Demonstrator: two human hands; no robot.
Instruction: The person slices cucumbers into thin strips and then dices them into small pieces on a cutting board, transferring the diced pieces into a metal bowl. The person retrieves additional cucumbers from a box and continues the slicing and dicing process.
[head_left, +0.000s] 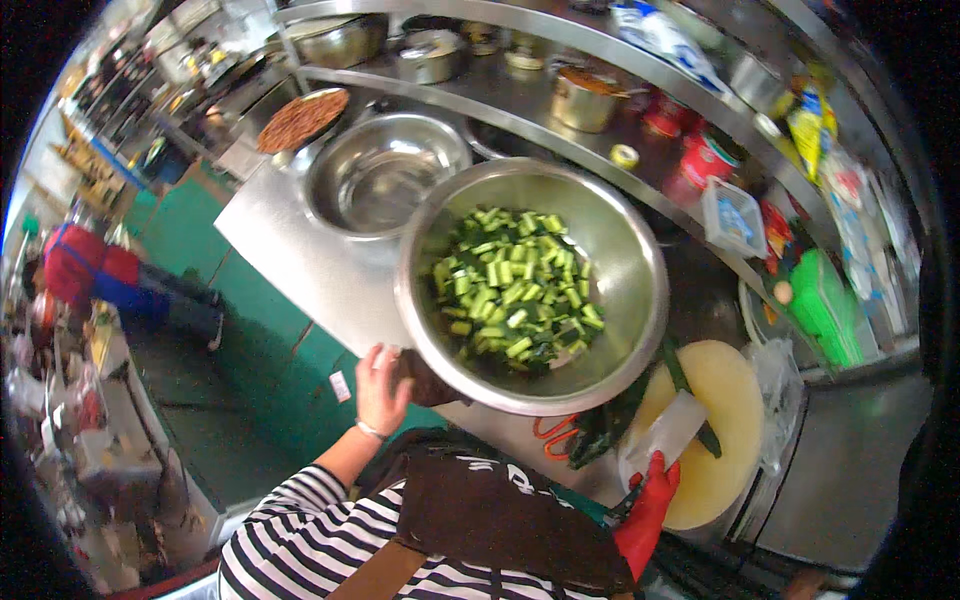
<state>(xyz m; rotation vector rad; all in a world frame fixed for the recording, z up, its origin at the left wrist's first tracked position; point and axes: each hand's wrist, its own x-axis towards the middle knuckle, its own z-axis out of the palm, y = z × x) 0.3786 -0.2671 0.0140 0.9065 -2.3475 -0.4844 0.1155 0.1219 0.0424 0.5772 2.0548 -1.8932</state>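
Note:
My right hand (649, 491), in a red rubber glove, grips a cleaver (670, 429) with a broad pale blade. The blade lies across a long dark green cucumber (677, 369) on a round yellowish cutting board (733, 420). My bare left hand (384, 388) has its fingers apart, holds nothing I can see, and is near the table edge, left of a large steel bowl (628, 225). Chopped green cucumber pieces (517, 289) fill the bowl's bottom. More dark green cucumbers (604, 431) lie between bowl and board, partly hidden by the bowl.
A steel basin (382, 176) stands behind the large bowl, near a dish of reddish-brown food (304, 120). A metal shelf (480, 109) holds pots and packages. Orange scissor handles (556, 436) show below the bowl. Another person (105, 270) bends over at the left, beyond the green floor (180, 217).

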